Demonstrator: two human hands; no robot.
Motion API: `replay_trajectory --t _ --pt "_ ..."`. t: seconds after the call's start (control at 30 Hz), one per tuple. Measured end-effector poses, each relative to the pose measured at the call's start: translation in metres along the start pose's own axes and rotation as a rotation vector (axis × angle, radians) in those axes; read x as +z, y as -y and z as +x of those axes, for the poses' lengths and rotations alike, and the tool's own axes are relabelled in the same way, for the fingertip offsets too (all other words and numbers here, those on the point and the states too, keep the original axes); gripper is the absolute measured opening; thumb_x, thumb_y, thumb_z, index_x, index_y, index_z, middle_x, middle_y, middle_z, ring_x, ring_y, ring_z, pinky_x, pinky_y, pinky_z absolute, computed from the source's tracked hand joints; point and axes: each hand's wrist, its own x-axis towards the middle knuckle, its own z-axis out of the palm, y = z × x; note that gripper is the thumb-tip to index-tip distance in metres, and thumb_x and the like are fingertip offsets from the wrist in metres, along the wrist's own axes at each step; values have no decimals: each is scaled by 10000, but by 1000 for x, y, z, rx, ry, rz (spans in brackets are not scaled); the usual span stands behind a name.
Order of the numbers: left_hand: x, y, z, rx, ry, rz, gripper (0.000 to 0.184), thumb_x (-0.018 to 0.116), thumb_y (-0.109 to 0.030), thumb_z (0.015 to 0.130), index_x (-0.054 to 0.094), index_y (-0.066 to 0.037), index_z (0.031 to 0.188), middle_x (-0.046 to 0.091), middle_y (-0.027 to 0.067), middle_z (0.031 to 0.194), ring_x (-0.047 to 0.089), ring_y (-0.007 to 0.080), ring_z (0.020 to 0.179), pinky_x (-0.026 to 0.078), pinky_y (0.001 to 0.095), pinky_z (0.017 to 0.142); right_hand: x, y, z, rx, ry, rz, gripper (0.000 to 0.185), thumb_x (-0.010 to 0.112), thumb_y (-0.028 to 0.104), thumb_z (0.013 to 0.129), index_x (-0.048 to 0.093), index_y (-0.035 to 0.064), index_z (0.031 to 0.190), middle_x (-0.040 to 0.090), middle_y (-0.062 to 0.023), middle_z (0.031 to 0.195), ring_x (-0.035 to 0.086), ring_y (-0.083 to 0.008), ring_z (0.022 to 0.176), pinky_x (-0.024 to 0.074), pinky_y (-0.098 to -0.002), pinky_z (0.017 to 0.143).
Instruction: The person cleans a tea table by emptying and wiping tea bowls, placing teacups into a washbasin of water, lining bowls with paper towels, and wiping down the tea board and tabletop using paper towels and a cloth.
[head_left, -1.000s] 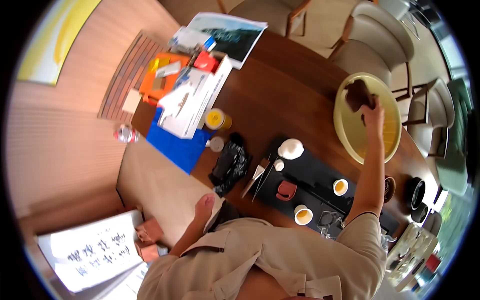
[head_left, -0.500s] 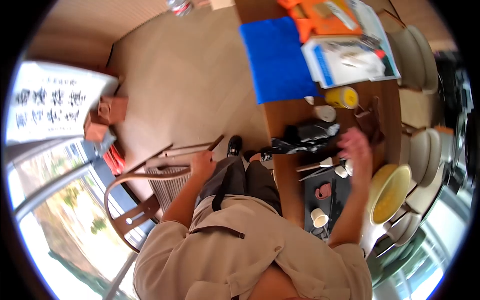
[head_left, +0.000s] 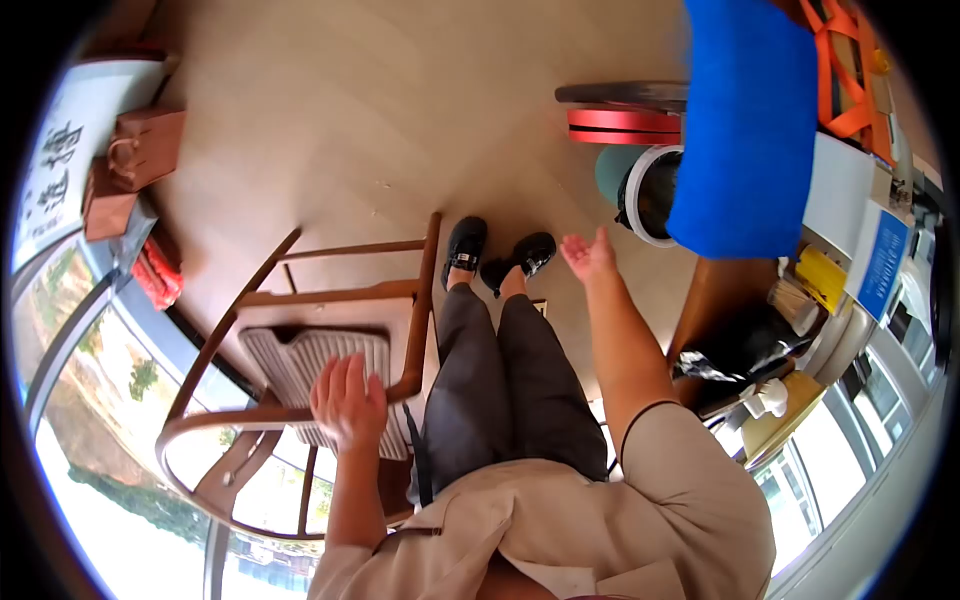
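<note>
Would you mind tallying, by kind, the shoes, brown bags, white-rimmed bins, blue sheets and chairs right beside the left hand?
Shoes: 2
Brown bags: 2
White-rimmed bin: 1
Blue sheet: 1
Chair beside the left hand: 1
Total: 7

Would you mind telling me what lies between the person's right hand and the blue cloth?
In the head view, a white-rimmed bin lies between the right hand and the blue cloth, which partly hides it.

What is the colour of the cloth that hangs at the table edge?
The cloth is plain blue, clear in the head view.
</note>
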Motion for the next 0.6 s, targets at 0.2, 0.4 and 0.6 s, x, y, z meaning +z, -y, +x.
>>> replay_trajectory --t 0.2,0.4,0.6 --pt "18 4 2 53 8 52 284 548 -242 865 698 -44 1003 697 82 926 663 283 888 487 389 820 -52 77 145 -98 -157 289 923 554 692 830 327 -25 1366 553 -223 1200 597 -371 1052 517 -518 928" --pt "18 7 -1 58 153 27 320 506 -211 878 663 6 1053 664 165 943 630 361 883 471 458 815 -52 115 202 -180 -73 426 688 599 519 878 464 -27 1273 604 -202 1151 622 -342 1025 576 -471 826" --pt "18 2 2 65 126 28 278 540 -176 843 673 -15 1026 671 159 939 625 353 858 465 461 786 -72 58 216 -243 -134 509 306 582 249 867 588 38 1089 632 -123 960 637 -263 837 589 -388 670"
